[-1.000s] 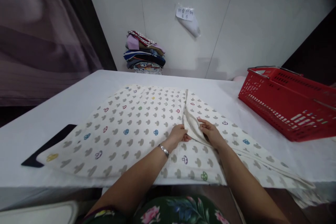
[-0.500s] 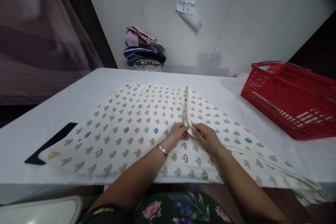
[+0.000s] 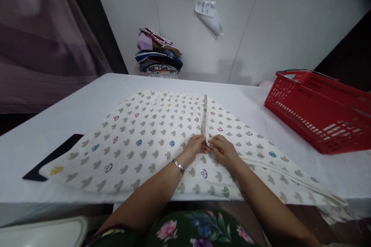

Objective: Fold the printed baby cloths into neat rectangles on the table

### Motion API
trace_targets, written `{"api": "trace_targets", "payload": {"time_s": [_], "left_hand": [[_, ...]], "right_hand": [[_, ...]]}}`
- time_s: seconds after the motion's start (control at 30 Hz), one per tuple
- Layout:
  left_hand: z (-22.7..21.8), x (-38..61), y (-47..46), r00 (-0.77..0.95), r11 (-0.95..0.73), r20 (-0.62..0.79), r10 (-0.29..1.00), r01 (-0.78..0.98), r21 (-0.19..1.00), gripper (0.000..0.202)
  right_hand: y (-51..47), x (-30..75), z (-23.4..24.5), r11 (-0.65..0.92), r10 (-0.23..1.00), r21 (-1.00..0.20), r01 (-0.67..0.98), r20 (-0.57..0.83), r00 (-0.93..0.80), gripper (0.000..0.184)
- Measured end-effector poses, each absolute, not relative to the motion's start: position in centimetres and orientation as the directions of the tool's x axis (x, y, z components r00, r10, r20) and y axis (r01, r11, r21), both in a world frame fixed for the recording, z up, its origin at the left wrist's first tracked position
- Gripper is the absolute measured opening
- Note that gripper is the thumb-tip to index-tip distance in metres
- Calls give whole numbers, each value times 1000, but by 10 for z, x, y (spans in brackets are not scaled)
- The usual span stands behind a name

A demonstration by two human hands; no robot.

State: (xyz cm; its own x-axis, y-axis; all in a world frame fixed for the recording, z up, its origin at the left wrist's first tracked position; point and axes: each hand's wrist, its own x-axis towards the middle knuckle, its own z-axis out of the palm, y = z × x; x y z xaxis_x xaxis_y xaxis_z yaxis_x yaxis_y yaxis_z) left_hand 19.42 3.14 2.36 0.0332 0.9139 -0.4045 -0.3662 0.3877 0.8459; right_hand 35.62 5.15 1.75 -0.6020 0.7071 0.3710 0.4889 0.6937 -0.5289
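Observation:
A cream cloth point(image 3: 150, 135) printed with grey and coloured mushrooms lies spread over the table, with a raised edge running away from me right of its middle. My left hand point(image 3: 196, 147), with a silver bracelet at the wrist, is closed on that edge from the left. Facing it, my right hand point(image 3: 223, 150) pinches the same edge between thumb and fingers. The two hands almost meet. On the right, a folded layer of the cloth reaches past the table's front edge and hangs down. The fingertips are partly hidden by the cloth.
A red plastic basket point(image 3: 315, 112) stands at the right of the white table point(image 3: 243, 96). Folded fabrics point(image 3: 159, 54) are stacked at the back by the wall. A dark flat piece point(image 3: 55, 156) sticks out from under the cloth at the left. A white chair or stool edge point(image 3: 43, 233) shows below.
My right hand has shifted slightly left, closer to my left hand, and the pinched edge stands narrower between them. My left hand stays almost in place.

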Motion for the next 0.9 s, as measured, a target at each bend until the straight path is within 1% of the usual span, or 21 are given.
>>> {"api": "trace_targets", "payload": {"time_s": [0.07, 0.13, 0.27, 0.37, 0.43, 0.57, 0.7, 0.8, 0.9], "left_hand": [[23, 194, 31, 35, 376, -392, 919, -376, 847, 25], [22, 195, 32, 8, 376, -398, 918, -347, 859, 26], [20, 198, 34, -82, 393, -428, 900, -275, 878, 19], [20, 199, 36, -98, 391, -428, 898, -266, 881, 16], [20, 199, 36, -99, 400, -435, 895, -256, 880, 14], [19, 198, 35, -96, 410, -440, 893, -234, 882, 13], [18, 197, 36, -91, 411, -438, 894, -222, 884, 13], [19, 197, 37, -85, 409, -435, 897, -215, 887, 12], [24, 200, 38, -90, 402, -423, 902, -186, 896, 14]], "right_hand": [[52, 356, 17, 713, 687, -508, 484, 368, -626, 25], [53, 355, 18, 729, 670, -482, 486, 354, -653, 26], [51, 355, 21, 742, 657, -413, 529, 286, -698, 33], [46, 362, 20, 756, 649, -323, 570, 253, -718, 42], [41, 372, 16, 744, 667, -285, 605, 255, -700, 44], [33, 401, 6, 707, 706, -251, 661, 301, -641, 37], [25, 423, 9, 678, 729, -222, 701, 323, -603, 25], [20, 426, 15, 672, 733, -225, 705, 336, -592, 23], [18, 415, 17, 685, 719, -193, 703, 339, -607, 23]]}}
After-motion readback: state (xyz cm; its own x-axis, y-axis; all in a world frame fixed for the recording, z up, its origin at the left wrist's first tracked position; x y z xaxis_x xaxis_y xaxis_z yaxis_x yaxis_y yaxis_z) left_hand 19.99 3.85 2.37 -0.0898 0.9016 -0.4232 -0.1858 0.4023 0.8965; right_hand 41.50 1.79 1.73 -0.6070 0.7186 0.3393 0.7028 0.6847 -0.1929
